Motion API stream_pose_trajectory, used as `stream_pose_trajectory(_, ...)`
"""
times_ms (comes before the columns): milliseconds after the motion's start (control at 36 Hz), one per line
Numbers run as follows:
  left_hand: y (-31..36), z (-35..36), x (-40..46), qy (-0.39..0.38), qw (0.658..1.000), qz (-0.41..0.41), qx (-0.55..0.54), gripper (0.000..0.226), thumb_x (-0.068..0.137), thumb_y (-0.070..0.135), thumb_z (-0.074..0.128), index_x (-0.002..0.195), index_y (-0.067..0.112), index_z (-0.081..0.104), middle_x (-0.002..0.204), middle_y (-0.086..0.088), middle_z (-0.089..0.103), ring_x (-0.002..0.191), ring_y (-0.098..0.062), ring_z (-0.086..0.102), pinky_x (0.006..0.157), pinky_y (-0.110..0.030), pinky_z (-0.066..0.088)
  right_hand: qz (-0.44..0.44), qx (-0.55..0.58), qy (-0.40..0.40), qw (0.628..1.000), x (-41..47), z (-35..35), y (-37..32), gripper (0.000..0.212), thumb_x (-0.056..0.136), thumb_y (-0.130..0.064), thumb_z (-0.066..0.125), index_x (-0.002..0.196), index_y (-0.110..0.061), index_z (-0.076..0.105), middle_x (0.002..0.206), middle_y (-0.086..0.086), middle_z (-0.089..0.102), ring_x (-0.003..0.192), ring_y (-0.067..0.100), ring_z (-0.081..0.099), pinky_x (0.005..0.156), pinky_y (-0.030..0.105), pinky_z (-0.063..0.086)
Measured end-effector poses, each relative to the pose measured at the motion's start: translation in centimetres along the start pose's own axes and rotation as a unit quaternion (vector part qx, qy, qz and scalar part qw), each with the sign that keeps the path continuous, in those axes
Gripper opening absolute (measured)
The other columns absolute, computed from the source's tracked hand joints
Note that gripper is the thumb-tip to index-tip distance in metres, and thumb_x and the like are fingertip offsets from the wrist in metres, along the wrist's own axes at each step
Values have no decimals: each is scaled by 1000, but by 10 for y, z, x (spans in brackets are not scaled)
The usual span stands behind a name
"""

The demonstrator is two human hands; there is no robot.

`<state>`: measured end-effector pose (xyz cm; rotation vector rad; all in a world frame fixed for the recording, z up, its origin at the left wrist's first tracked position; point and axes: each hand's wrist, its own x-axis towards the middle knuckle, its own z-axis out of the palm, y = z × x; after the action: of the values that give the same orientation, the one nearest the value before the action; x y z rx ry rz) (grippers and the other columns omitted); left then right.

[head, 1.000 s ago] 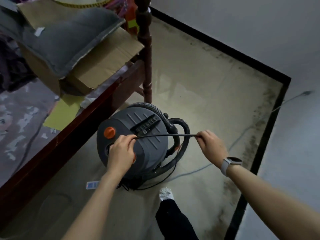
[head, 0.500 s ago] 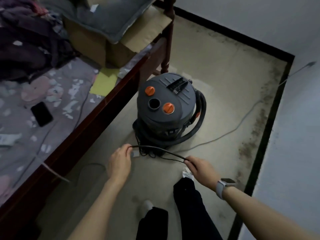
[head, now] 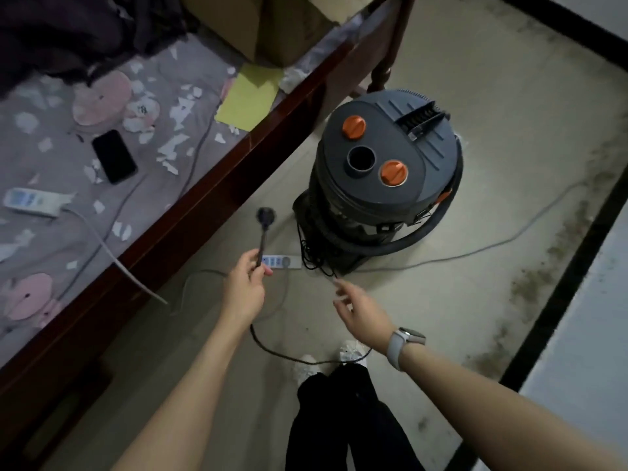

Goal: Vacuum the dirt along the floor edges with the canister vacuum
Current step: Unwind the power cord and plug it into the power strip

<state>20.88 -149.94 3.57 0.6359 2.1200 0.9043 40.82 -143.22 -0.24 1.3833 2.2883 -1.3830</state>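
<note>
Cord point(head: 260, 338) hangs limp from our left hand point(head: 245, 287), fingers pinching below the stiff plug point(head: 265, 217) at twelve o'clock, right hand point(head: 362, 311) spread empty.

Black phone point(head: 114, 156), white remote point(head: 31, 201), yellow paper point(head: 250, 97) and perhaps cardboard boxes point(head: 272, 25) on the bed point(head: 210, 185).

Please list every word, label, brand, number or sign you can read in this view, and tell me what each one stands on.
None can be read.
Remote control on the bed: buttons and a small display, too blurred to read.
Power strip on the floor: blue marks, too small to read.
Canister vacuum lid: ribs and two orange caps, no readable brand.
Phone: screen dark.
Wristwatch: face not legible.
</note>
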Motion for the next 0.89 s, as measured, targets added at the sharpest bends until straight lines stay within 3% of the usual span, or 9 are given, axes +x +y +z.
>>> stream_pose_trajectory(56, -5, -6, 7, -8, 993, 42, 112, 30, 97, 4, 46, 124, 11, 58, 89, 6, 66, 95, -22, 62, 76, -25, 39, -26, 1, 47, 999, 19, -6, -3, 53, 98, -19, 51, 148, -14, 33, 139, 9, 48, 125, 24, 49, 99, 29, 38)
stream_pose_trajectory(139, -8, -15, 20, -15, 969, 150, 198, 29, 92, -2, 52, 114, 11, 67, 92, -1, 70, 89, -20, 63, 75, -24, 40, -84, -14, 96, 992, 50, -16, -12, 66, 96, -18, 57, 153, -14, 23, 151, 10, 33, 138, 25, 33, 109, 31, 32)
stream_pose_trajectory(222, -7, -27, 35, -18, 934, 266, 236, 34, 83, -13, 55, 107, 5, 69, 91, -6, 70, 85, -29, 66, 74, -37, 52, -160, -66, 86, 981, 81, -25, -33, 71, 95, -22, 59, 154, -19, 20, 157, 8, 25, 145, 24, 22, 117, 39, 26)
stream_pose_trajectory(333, 8, -55, 52, 27, 913, 322, 249, 36, 77, -5, 49, 106, 4, 69, 87, -7, 69, 76, -29, 64, 66, -37, 49, -212, -80, 14, 974, 105, -29, -77, 51, 98, -19, 51, 148, -16, 37, 138, 8, 53, 128, 24, 48, 107, 39, 37)
stream_pose_trajectory(417, 28, -84, 64, 56, 905, 351, 236, 36, 80, -5, 46, 108, 4, 68, 90, -9, 69, 79, -31, 63, 67, -40, 53, -236, -72, 28, 969, 109, -31, -114, 40, 98, -17, 48, 138, -14, 48, 124, 8, 59, 115, 24, 54, 98, 40, 44)
stream_pose_trajectory(556, 78, -130, 79, 104, 858, 439, 244, 31, 83, -8, 51, 107, 3, 68, 95, -11, 69, 83, -32, 63, 68, -39, 52, -263, -26, 166, 950, 111, -47, -177, 27, 99, -18, 50, 122, -5, 57, 110, 11, 65, 101, 28, 60, 86, 41, 48)
stream_pose_trajectory(694, 139, -166, 81, 111, 817, 510, 245, 35, 86, 5, 40, 107, 3, 68, 90, -11, 68, 81, -33, 61, 69, -41, 49, -232, 47, 285, 929, 100, -72, -233, 27, 98, -17, 48, 121, -4, 57, 107, 12, 67, 97, 29, 65, 80, 45, 52)
stream_pose_trajectory(806, 179, -185, 82, 116, 791, 552, 238, 32, 81, -6, 50, 106, 2, 68, 89, -12, 68, 77, -34, 62, 66, -41, 51, -221, 65, 350, 908, 83, -96, -262, 23, 99, -14, 51, 118, -4, 58, 97, 9, 68, 86, 25, 65, 73, 37, 51)
stream_pose_trajectory(889, 206, -197, 77, 126, 766, 582, 242, 28, 82, -8, 56, 106, 2, 68, 89, -12, 67, 75, -35, 62, 62, -41, 51, -225, 70, 391, 890, 71, -115, -281, 22, 98, -13, 53, 117, -5, 59, 96, 7, 68, 85, 23, 65, 73, 38, 52)
